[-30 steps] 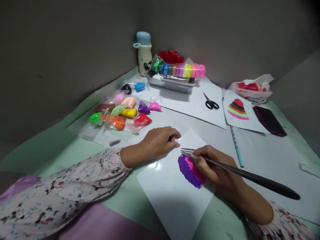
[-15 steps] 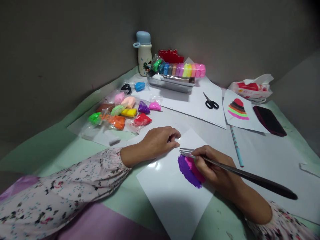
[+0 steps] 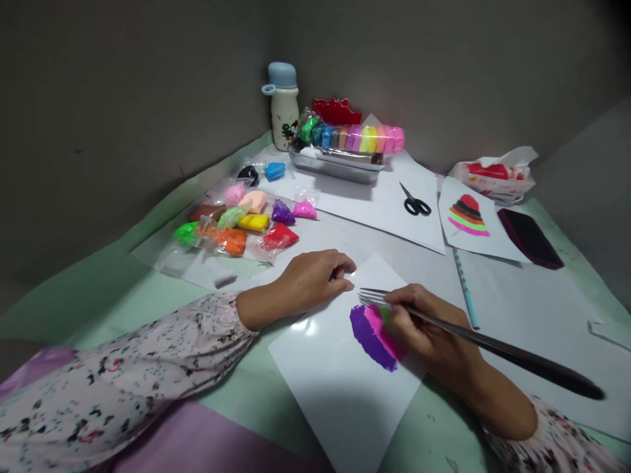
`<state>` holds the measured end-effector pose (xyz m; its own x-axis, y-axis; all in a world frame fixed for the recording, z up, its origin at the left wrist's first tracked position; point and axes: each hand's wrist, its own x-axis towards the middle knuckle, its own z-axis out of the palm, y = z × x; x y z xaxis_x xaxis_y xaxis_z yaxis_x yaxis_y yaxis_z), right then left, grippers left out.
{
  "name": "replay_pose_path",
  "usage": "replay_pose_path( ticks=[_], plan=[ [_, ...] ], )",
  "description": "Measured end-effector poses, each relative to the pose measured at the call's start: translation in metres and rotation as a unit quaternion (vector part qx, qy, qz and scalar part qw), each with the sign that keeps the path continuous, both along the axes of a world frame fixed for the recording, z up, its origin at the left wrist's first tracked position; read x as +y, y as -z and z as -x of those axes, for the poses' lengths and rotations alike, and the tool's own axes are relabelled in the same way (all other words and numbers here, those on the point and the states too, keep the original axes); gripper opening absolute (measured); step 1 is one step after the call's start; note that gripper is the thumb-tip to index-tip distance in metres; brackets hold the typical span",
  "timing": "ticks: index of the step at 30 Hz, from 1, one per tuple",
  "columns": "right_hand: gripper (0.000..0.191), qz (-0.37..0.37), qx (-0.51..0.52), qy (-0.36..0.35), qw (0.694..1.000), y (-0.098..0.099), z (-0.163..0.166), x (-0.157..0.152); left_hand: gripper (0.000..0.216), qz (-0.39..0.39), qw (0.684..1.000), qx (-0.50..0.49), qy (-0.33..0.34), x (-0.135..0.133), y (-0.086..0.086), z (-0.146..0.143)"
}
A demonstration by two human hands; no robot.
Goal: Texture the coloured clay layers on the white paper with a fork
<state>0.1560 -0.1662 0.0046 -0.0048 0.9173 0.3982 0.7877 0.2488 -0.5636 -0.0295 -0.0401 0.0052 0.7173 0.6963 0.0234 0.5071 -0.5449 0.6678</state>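
Right hand: we see the bare right hand point(image 3: 426, 325) pinching a long, dark-handled metal fork point(image 3: 513, 351) near its neck, thumb and fingers closed on it.
Fork: tines point toward the left hand, by the far edge of the colour patch; we cannot tell if they touch anything. The handle slants back over the right forearm.
Patch: a flat, clay-like oval of purple, bright pink and green point(image 3: 371, 338) lies on a glossy white rectangular sheet point(image 3: 338, 401), partly hidden by the right hand.
Left hand: the bare left hand point(image 3: 311, 281) rests at the sheet's upper left edge, fingers curled, thumb and forefinger apart; we make out nothing between them.
Left of table: small clear plastic bags of coloured clay point(image 3: 231, 241) lie in a cluster beyond the left forearm.
Far side: we note a grey metal tray point(image 3: 335, 169) near a cream bottle with a blue cap point(image 3: 284, 115).
Right of table: black-handled scissors point(image 3: 417, 207), a white paper with a striped coloured shape point(image 3: 468, 217), a pale blue dotted pencil point(image 3: 466, 289), a dark flat phone point(image 3: 530, 238).
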Motion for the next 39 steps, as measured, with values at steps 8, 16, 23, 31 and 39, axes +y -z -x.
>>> replay_pose_path(
  ticks=[8, 16, 23, 31, 39],
  plan=[
    [0.007, -0.059, 0.173, 0.162, 0.97, 0.005, -0.009, 0.006, 0.029, 0.009, 0.999, -0.028, -0.025, 0.006, -0.007, -0.001],
    [0.007, -0.073, 0.224, 0.168, 0.957, 0.005, -0.013, 0.01, 0.019, -0.009, 0.999, 0.015, -0.031, 0.013, -0.008, -0.036],
    [0.01, -0.074, 0.28, 0.165, 0.943, 0.004, -0.017, 0.008, 0.019, 0.038, 0.99, -0.072, -0.112, 0.009, -0.01, -0.014],
    [0.012, -0.038, 0.273, 0.141, 0.951, -0.001, -0.014, 0.004, 0.017, 0.076, 0.98, -0.099, -0.157, -0.009, -0.012, 0.018],
    [0.017, -0.01, 0.278, 0.129, 0.952, 0.002, -0.018, 0.004, 0.018, 0.088, 0.97, -0.116, -0.193, -0.015, -0.009, 0.03]
  ],
)
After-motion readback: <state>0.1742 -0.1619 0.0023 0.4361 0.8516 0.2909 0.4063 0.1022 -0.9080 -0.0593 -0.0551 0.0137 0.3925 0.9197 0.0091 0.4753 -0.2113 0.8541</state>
